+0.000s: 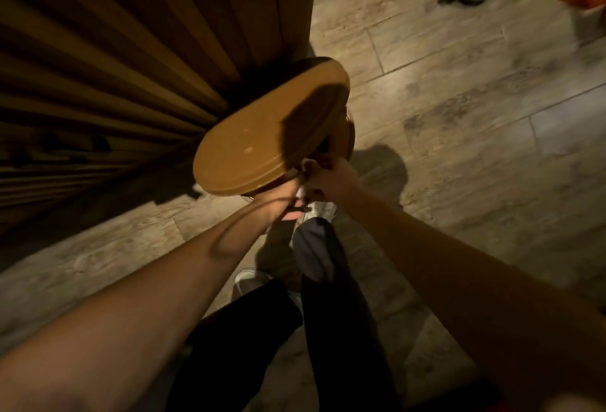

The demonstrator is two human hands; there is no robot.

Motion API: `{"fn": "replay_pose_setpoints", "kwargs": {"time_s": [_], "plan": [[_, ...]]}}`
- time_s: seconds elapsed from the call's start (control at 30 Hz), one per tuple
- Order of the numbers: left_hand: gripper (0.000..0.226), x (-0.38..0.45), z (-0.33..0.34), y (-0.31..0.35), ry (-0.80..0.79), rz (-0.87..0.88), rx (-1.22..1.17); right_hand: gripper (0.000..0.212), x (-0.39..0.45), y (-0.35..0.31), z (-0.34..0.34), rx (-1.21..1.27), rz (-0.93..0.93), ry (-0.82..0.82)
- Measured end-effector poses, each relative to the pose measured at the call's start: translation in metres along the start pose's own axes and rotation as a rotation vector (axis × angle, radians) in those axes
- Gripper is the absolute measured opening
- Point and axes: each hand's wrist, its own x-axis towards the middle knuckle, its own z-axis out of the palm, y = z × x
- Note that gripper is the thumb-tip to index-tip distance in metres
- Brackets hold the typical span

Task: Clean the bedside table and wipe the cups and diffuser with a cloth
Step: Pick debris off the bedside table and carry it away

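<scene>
Both hands meet at the near rim of the round worktop [249,146]: the right hand [331,170] is clenched on a white cloth [306,165], while the left hand [285,195] has its fingers curled under the rim, grip unclear. The top looks tilted, so pressing hard here could tip it over.

Top of the round table [249,146] is wide open, nothing on it. Slatted wall [114,67] hugs its far-left side, so no way in there. Right side is open floor [459,116]; both hands crowd the near edge.

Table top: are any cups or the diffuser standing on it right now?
No. The round brown table top shows bare, with only a shadow across it, while both hands work at its near edge.
</scene>
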Motion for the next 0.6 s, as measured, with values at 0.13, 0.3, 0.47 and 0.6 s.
{"fn": "replay_pose_setpoints", "kwargs": {"time_s": [0.13,0.3,0.47,0.6], "plan": [[0.033,0.002,-0.010,-0.006,0.047,-0.052,0.079,0.044,-0.017,-0.001,0.000,-0.012,-0.048,0.068],[0.030,-0.022,-0.015,-0.007,0.012,0.011,0.172,0.026,-0.051,-0.006,-0.018,0.004,-0.092,0.177],[0.041,-0.068,-0.033,0.003,-0.092,0.059,0.320,0.025,-0.089,-0.021,-0.040,0.029,-0.046,0.221],[0.048,-0.128,-0.044,0.015,-0.132,0.087,0.312,0.034,-0.139,-0.045,-0.055,-0.012,-0.073,0.323]]}}
